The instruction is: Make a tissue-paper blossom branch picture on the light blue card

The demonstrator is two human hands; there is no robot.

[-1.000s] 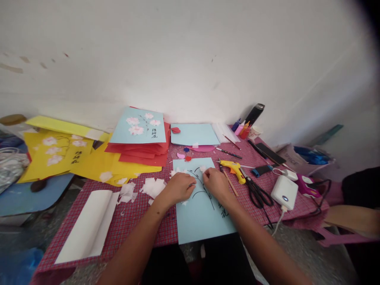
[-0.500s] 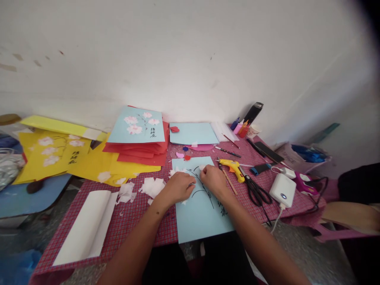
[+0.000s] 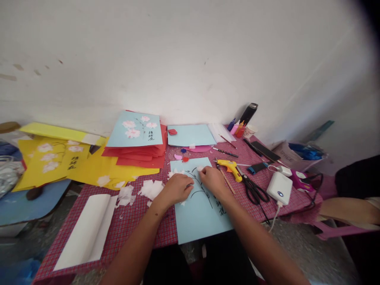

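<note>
A light blue sheet with a painted dark branch and black brush characters lies in front of me. Over its upper right part, my right hand pinches a small white paper piece close to the sheet. My left hand rests at the sheet's left side with its fingers curled together; what they hold, if anything, is hidden. White paper petals show on the sheet just beyond the left hand. Left of that hand, a pile of white paper pieces lies on the checked tablecloth.
A yellow glue gun and black scissors lie right of the sheet, near a white power bank. Behind stand stacked red sheets topped by a blue flower picture. White folded paper lies at left. Another person's arm shows at right.
The camera view has shifted slightly. Both hands keep nearly the same place over the blue sheet, and the right hand still pinches the white paper piece.
</note>
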